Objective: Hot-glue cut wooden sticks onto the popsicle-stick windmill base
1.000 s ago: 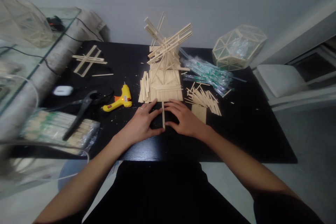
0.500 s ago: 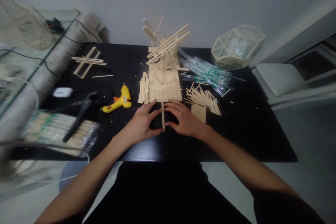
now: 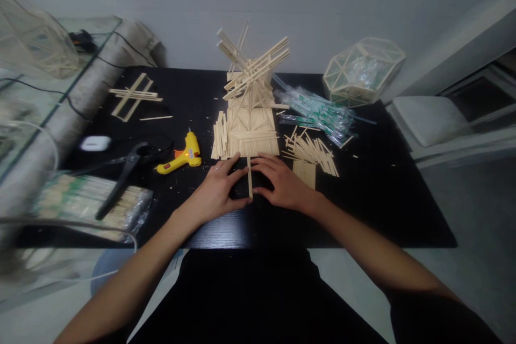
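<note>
Left hand (image 3: 217,188) and right hand (image 3: 285,187) grip a wooden strip (image 3: 250,180) between their fingers (image 3: 263,167), edges partly hidden.

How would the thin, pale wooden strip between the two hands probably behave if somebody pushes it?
The strip looks light, being so slender. Its straight shape suggests fair stiffness. It might slide easily, since the black wood-grained table shows a sheen.

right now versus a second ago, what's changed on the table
Nothing on the table has visibly moved, been picked up or let go; only the camera view has shifted slightly. The left hand and right hand are still at the thin stick. The stick model, glue gun and loose sticks stay put.
</note>
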